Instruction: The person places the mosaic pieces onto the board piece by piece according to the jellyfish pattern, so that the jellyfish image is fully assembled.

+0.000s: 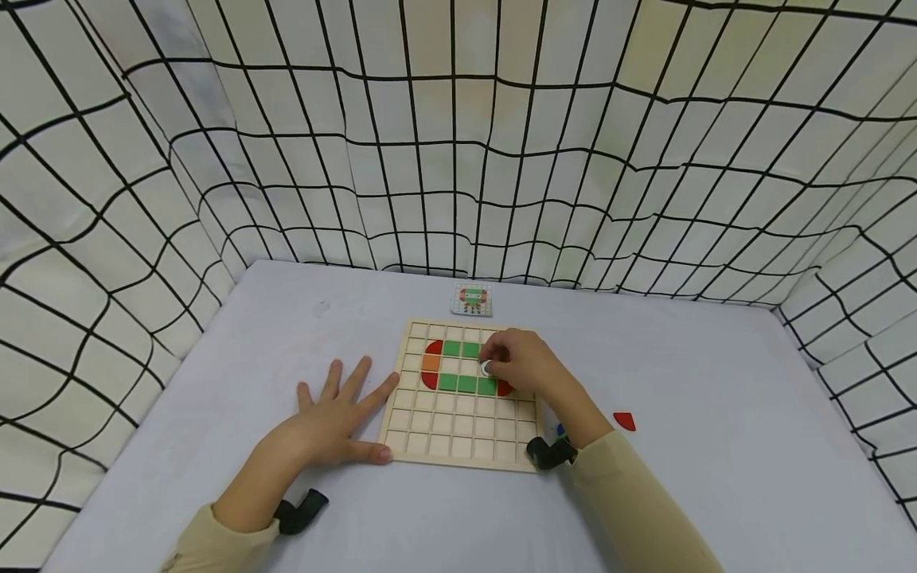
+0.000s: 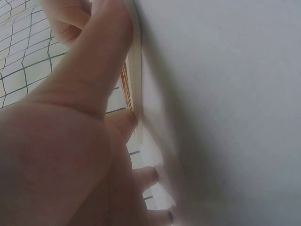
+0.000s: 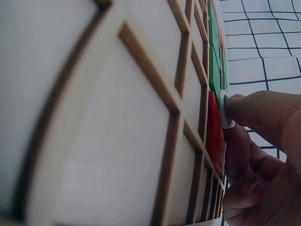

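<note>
- I see the right hand (image 1: pixel 526 362) pinching a small white piece (image 1: pixel 485 368) between thumb and finger, over the right part of the board (image 1: pixel 444 426), between the upper and lower coloured rows (I can't tell whether the piece touches the wood)
- I have the left hand (image 1: pixel 337 422) with fingers spread and released, thumb and forefinger touching the board's left edge, the others over the table (image 1: pixel 716 382)
- On the board I count three green tiles (image 1: pixel 466 384) in the lower row, with a rounded red piece (image 1: pixel 430 380) at its left end and another red piece partly hidden by the right hand
- I find the orange tile (image 1: pixel 431 363) between the two red pieces on the left; more green lies in the upper row
- Just beyond the board's far edge I spot a card (image 1: pixel 472 299) printed with a coloured pattern
- Out to the right I see a loose red piece (image 1: pixel 625 421) on the table, well apart from the board
- Behind everything I see black netting (image 1: pixel 454 143) over pale cloth
</note>
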`<state>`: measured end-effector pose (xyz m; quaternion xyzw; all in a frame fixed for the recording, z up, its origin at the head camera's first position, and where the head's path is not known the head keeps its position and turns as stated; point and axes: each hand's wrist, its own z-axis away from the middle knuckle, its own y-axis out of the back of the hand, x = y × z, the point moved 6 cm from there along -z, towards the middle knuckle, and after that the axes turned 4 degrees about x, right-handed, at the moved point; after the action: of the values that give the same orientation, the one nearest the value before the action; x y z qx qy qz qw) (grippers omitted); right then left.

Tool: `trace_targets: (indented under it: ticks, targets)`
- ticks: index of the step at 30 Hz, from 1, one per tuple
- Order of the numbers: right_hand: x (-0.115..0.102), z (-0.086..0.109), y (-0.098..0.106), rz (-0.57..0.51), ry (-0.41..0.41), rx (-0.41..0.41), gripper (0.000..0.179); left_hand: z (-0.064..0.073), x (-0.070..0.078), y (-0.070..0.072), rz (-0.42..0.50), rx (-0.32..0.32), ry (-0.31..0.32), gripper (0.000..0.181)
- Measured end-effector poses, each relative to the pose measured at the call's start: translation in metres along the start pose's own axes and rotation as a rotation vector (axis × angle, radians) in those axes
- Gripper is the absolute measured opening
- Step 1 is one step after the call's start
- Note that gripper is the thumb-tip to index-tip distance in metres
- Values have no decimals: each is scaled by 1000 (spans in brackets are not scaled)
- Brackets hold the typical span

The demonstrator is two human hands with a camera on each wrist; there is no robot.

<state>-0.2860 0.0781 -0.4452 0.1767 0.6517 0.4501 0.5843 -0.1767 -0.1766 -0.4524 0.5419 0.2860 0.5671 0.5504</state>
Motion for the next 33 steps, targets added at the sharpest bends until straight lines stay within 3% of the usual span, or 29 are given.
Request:
trace_targets:
  ticks: [11, 18, 22, 33]
  targets:
    - [-3, -2, -2, 72, 26, 14, 3, 0, 1, 1, -2, 0, 0, 112]
    - [-2, 6, 11, -40, 35, 36, 7, 0, 1, 1, 5, 0, -8, 111]
    - [13, 17, 23, -134, 30, 61, 10, -1, 1, 0, -5, 0, -15, 111]
    - [66, 62, 67, -248, -107, 172, 23, -1, 2, 1, -3, 11, -21, 111]
